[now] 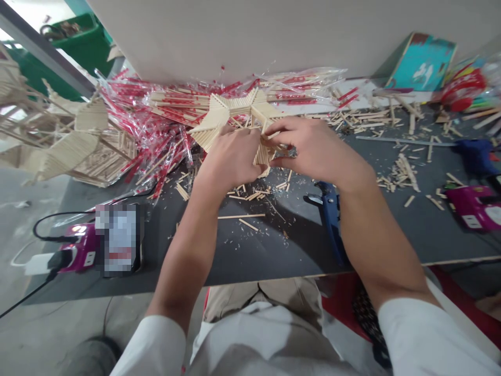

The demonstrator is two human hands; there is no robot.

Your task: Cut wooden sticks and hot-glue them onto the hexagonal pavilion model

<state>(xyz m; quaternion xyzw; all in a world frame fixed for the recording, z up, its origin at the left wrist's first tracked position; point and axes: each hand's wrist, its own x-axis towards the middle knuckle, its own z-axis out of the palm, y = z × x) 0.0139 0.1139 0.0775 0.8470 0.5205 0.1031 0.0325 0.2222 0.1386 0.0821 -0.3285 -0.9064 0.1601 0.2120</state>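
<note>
A star-shaped frame built from thin wooden sticks lies near the middle of the table, its points fanning outward. My left hand is closed over its near left side, covering part of it. On the right side, my right hand has its fingers bent and pinched at the frame's inner edge. Whether a small stick sits between those fingertips is hidden. Below my right wrist lies a blue-handled hand tool. Cut stick pieces are scattered just in front of my hands.
Red-and-clear plastic packets of sticks pile up behind and left. A larger stick construction stands at far left. A phone lies beside a purple power strip. At right are a blue glue gun and another purple strip.
</note>
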